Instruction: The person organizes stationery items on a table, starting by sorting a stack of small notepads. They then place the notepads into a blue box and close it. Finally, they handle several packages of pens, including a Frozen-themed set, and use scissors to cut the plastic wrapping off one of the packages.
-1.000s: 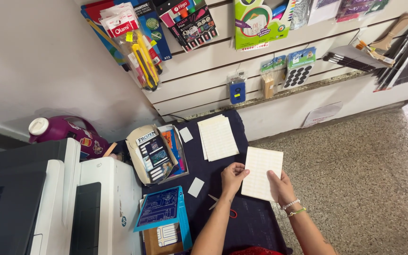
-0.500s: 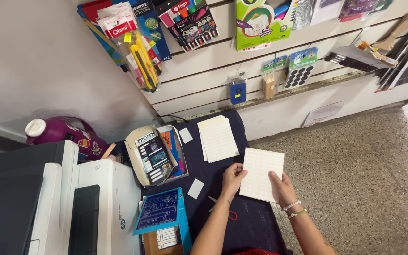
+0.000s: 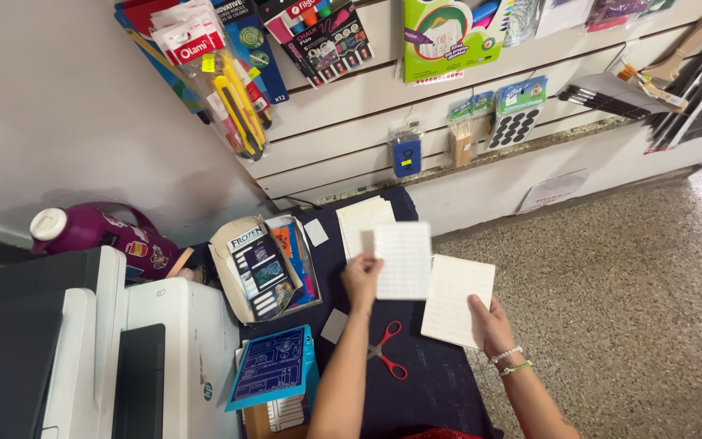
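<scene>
My left hand pinches a white sheet of small label stickers by its left edge and holds it above the dark blue cloth-covered table. That sheet hangs over the near part of a stack of similar sheets lying on the table. My right hand grips a second sheet of labels at its lower right corner, to the right of the first. Red-handled scissors lie on the cloth below my left arm.
A cardboard box of sticker packs and a blue box stand left of my hands, beside a white printer. A purple jug sits behind it. Stationery hangs on the slat wall. Speckled floor lies to the right.
My left hand has pulled one sheet off the one in my right hand and carried it up and left, over the stack. The scissors under my arm have come into view.
</scene>
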